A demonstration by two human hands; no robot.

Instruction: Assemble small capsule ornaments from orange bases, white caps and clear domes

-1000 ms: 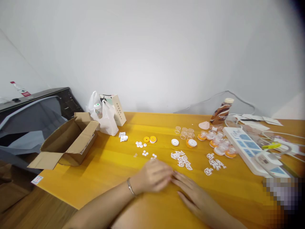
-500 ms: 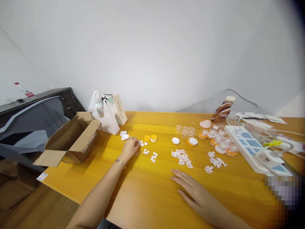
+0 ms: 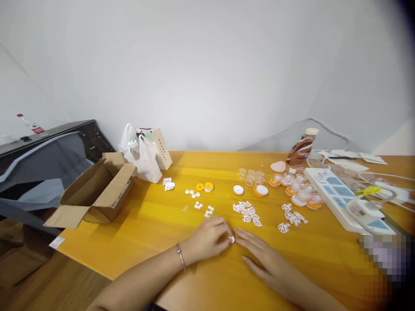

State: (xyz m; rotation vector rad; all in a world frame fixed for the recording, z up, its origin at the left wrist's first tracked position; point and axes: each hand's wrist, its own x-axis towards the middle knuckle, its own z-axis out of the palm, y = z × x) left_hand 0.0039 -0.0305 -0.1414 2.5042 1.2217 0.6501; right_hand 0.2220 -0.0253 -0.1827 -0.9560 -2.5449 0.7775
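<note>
White disc (image 3: 231, 238) pinched in left hand (image 3: 207, 239) fingers; right hand (image 3: 266, 259) flat, empty; yellow table (image 3: 168, 242), white wall (image 3: 207, 65).

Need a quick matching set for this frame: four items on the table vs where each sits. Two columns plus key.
1. cardboard box
2. power strip
3. brown drink bottle
4. small white disc

A. at the left hand's fingertips, beside the right hand
B. table's left end, flaps open
C. standing by the wall, right of centre
D. lying flat on the right, white with blue sockets

Pairs: 1-B, 2-D, 3-C, 4-A
</note>
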